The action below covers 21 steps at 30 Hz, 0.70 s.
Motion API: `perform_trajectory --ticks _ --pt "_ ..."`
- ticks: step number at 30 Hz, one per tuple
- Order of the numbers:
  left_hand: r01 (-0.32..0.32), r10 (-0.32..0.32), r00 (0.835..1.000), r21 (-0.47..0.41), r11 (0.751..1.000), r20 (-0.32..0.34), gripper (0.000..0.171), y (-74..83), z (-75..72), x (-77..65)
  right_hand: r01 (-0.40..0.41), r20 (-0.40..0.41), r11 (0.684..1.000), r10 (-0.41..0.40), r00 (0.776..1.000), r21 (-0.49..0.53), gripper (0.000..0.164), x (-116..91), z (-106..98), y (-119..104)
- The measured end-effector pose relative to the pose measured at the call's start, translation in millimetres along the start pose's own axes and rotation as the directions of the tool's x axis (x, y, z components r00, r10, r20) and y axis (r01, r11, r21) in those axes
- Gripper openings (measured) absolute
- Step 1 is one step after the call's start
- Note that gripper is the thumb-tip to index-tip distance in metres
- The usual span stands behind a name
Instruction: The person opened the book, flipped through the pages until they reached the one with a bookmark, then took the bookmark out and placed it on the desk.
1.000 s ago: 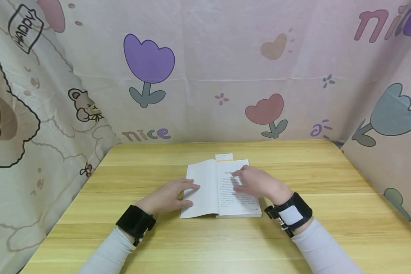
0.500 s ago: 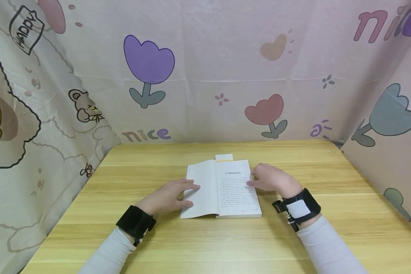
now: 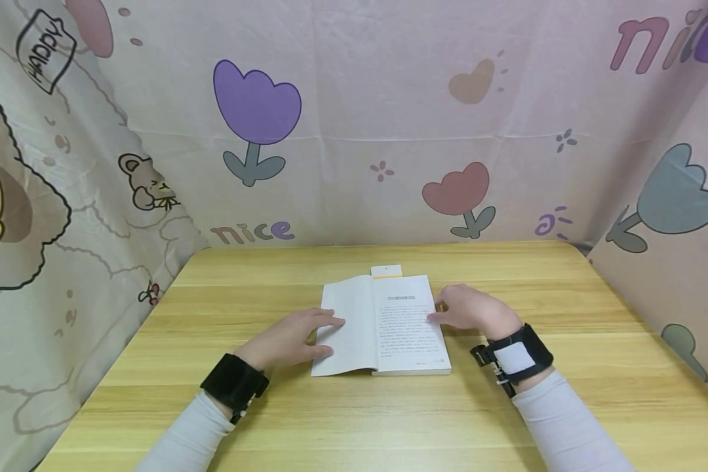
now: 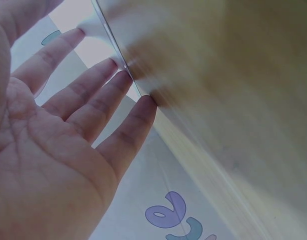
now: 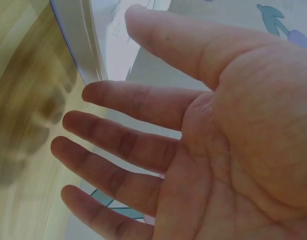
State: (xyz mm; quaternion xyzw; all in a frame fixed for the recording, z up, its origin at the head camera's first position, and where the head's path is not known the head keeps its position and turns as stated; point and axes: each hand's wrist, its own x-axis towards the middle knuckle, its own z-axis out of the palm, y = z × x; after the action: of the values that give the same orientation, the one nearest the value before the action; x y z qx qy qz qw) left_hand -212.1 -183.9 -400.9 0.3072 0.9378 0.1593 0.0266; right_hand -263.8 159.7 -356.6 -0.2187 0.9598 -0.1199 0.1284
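Observation:
A book (image 3: 410, 334) lies spread on the wooden table, its left page blank and its right page printed with a heading and lines of text. My left hand (image 3: 289, 335) rests at the book's left edge, index finger and thumb reaching over the blank page. In the left wrist view the fingers (image 4: 126, 132) are loosely extended along the page edge. Beside the right edge is my right hand (image 3: 469, 308), its thumb over the margin. In the right wrist view the index fingertip is right at the page block (image 5: 96, 50), and the other fingers are spread and nearly straight.
A white card (image 3: 386, 270) with an orange stripe sticks out past the book's top edge. Light wood table (image 3: 354, 426) surrounds the book. Printed cloth (image 3: 354, 85) hangs behind and at both sides.
My right hand has moved right, from over the printed page to its right edge, uncovering the heading and text. The left hand and the book stay where they were.

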Motion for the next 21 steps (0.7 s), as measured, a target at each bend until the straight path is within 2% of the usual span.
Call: perform_trajectory --ticks 16,18,21 --pt "-0.001 0.001 1.0 -0.011 1.0 0.005 0.053 0.1 -0.1 -0.2 0.016 -0.004 1.0 -0.016 1.0 -0.017 0.019 -2.7 -2.7 -2.0" --pt "-0.001 0.001 1.0 -0.016 1.0 0.004 0.053 0.3 -0.3 -0.3 0.019 -0.005 1.0 -0.019 1.0 -0.022 0.023 -2.5 -3.6 -1.5" --pt "-0.001 0.001 1.0 -0.023 1.0 0.005 0.053 0.8 -0.9 -0.4 0.022 -0.006 0.999 -0.023 1.0 -0.033 0.036 -2.4 -5.0 -1.3"
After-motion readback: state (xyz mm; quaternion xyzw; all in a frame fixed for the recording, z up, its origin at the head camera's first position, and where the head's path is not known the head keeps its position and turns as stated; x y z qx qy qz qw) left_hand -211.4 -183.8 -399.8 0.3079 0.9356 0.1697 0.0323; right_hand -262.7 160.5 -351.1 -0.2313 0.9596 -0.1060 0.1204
